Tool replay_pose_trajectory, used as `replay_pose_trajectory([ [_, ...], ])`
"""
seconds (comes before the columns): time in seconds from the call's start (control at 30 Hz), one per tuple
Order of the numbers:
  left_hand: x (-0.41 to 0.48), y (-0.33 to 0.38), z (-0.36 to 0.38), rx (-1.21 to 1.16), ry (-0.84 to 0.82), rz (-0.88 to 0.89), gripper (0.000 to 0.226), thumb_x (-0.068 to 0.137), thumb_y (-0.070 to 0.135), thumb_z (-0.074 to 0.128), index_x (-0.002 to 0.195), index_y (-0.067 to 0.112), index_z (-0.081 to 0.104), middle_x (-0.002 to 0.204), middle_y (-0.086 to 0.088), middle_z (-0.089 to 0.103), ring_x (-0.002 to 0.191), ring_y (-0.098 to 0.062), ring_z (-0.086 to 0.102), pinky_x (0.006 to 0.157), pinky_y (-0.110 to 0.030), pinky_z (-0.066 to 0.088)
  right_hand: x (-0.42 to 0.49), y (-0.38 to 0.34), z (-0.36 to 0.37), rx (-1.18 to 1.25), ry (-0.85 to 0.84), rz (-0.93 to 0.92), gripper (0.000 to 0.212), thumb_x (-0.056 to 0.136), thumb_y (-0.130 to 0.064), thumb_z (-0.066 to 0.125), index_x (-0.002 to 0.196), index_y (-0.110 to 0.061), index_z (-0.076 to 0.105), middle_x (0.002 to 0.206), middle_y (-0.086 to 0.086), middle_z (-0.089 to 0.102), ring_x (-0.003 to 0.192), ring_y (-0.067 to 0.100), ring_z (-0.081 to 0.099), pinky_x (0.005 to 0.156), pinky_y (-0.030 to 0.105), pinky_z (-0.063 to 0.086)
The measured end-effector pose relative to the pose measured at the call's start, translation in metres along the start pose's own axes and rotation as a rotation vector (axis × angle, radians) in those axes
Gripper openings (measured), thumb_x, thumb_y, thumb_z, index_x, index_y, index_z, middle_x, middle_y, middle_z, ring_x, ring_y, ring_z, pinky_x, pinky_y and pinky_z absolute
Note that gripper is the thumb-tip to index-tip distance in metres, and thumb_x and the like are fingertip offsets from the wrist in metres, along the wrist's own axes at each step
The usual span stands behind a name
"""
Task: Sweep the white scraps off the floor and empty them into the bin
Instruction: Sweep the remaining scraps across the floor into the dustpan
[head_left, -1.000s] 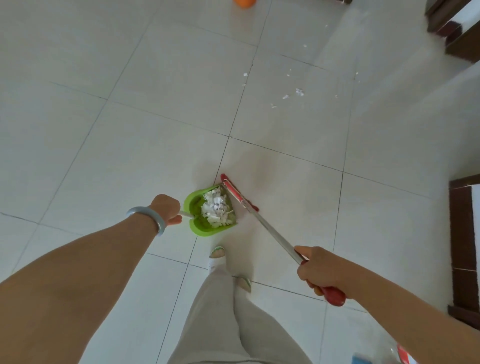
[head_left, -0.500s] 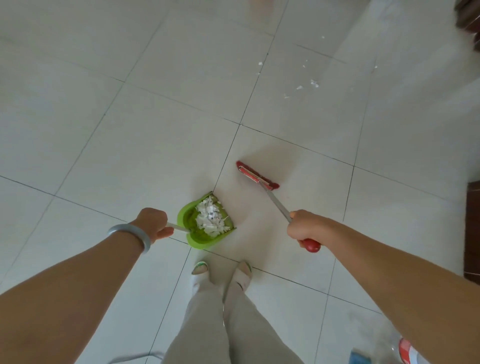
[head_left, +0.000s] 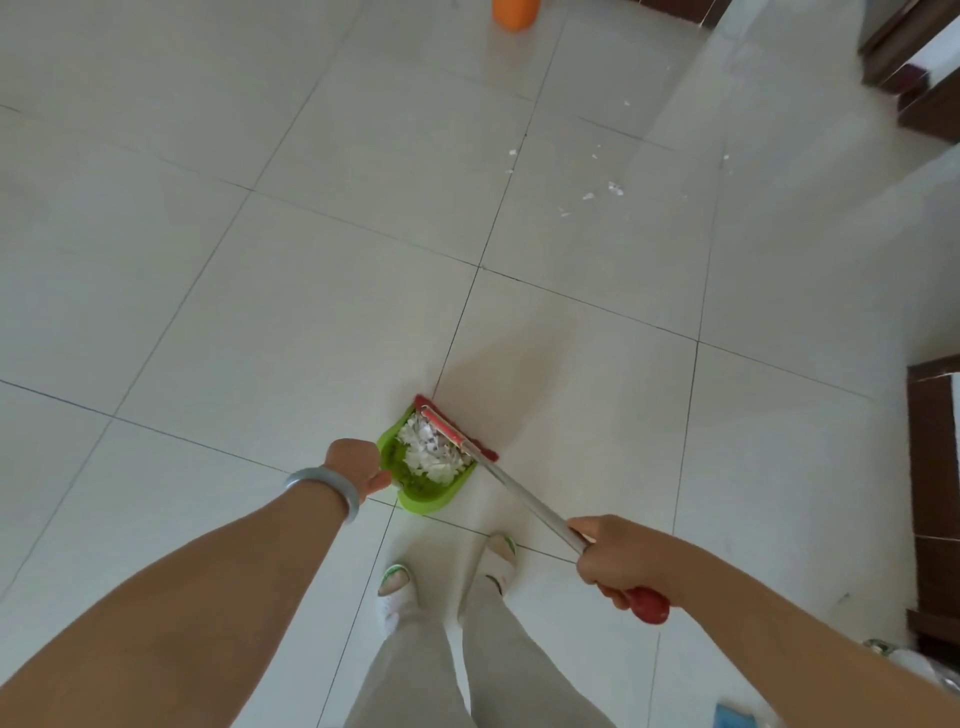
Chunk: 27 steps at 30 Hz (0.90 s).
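Above white tiles (head_left: 311, 338), left hand (head_left: 358, 465) gripping dustpan (head_left: 427, 492), right hand (head_left: 618, 558) gripping broom (head_left: 524, 500)

Green dustpan (head_left: 431, 493) holds heaped white scraps (head_left: 428, 454). Red broom (head_left: 519, 495): head against dustpan's mouth. Loose scraps (head_left: 615, 188) lie scattered well beyond the dustpan.

Counted: one dustpan (head_left: 426, 491), one broom (head_left: 519, 491), one heap of white scraps (head_left: 428, 452), about eight loose scraps (head_left: 615, 188), one orange container (head_left: 514, 13), two slippers (head_left: 396, 587), one bracelet (head_left: 324, 486).
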<state>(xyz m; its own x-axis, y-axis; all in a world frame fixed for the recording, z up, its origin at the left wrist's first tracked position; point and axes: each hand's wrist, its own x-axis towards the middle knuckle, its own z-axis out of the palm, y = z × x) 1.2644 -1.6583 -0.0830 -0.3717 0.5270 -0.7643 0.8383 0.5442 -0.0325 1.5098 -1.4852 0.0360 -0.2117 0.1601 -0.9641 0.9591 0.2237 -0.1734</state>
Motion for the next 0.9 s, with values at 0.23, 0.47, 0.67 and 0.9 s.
replay_pose_trajectory([
  [0.23,-0.001,-0.008,-0.009,-0.039,0.025,0.009,0.049,0.100,0.041,0.032,0.058,0.015,0.028,0.060,0.004,0.032,0.074,-0.019,0.046,0.068,-0.025,0.034,-0.039,-0.003,-0.004,0.080,0.076,0.000,0.050,0.089,-0.001,0.044,0.136,-0.018,0.045,0.072,0.006,0.049,0.048,0.011,0.044,0.045,0.019,0.042],
  [0.47,0.005,-0.043,-0.021,0.008,0.099,0.070,0.053,0.098,0.050,0.031,0.058,0.015,0.030,0.061,0.003,0.035,0.084,-0.024,0.057,0.069,-0.026,0.035,-0.022,-0.013,-0.002,0.303,0.200,0.077,0.034,0.088,0.001,0.047,0.117,-0.015,0.050,0.069,0.010,0.053,0.045,0.014,0.047,0.039,0.019,0.039],
  [0.67,0.009,-0.077,-0.038,-0.010,0.187,0.068,0.050,0.097,0.051,0.035,0.066,0.013,0.043,0.063,0.001,0.043,0.075,-0.023,0.053,0.071,-0.029,0.041,-0.001,-0.015,0.019,0.749,0.162,0.175,0.012,0.087,0.003,0.048,0.095,-0.006,0.049,0.062,0.008,0.050,0.039,0.012,0.045,0.037,0.018,0.036],
  [0.9,0.002,-0.103,-0.058,-0.004,0.301,0.067,0.048,0.097,0.050,0.035,0.076,0.010,0.051,0.075,-0.005,0.053,0.072,-0.025,0.055,0.074,-0.033,0.047,0.017,-0.039,0.060,1.273,0.011,0.224,0.014,0.088,0.005,0.045,0.082,-0.008,0.045,0.051,0.006,0.047,0.032,0.008,0.046,0.031,0.015,0.037],
])
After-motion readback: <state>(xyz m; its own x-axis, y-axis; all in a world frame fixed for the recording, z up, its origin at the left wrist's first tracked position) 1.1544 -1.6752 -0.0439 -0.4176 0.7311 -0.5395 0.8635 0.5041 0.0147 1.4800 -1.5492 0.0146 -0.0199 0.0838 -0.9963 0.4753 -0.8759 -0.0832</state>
